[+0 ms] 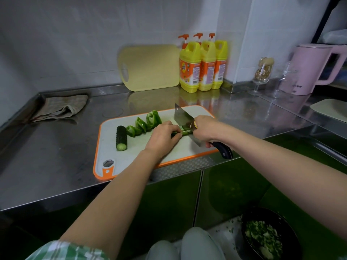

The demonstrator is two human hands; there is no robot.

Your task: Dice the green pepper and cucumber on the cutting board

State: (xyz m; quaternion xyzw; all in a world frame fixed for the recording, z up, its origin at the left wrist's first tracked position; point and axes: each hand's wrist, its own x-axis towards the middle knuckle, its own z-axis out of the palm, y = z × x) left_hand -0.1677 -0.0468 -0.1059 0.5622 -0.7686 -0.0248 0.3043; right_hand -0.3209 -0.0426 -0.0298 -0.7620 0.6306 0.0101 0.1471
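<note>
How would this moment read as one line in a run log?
stage: dicing pepper | left hand: pinning pepper strip | right hand: cleaver mid-cut | cucumber: uncut, on cutting board

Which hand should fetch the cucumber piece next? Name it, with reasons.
Left. The left hand only steadies a pepper strip and lies nearer the cucumber piece at the board's left. The right hand is shut on the cleaver.

We see printed labels on the three yellow detergent bottles [202, 66] at the far wall, but cannot read them.
</note>
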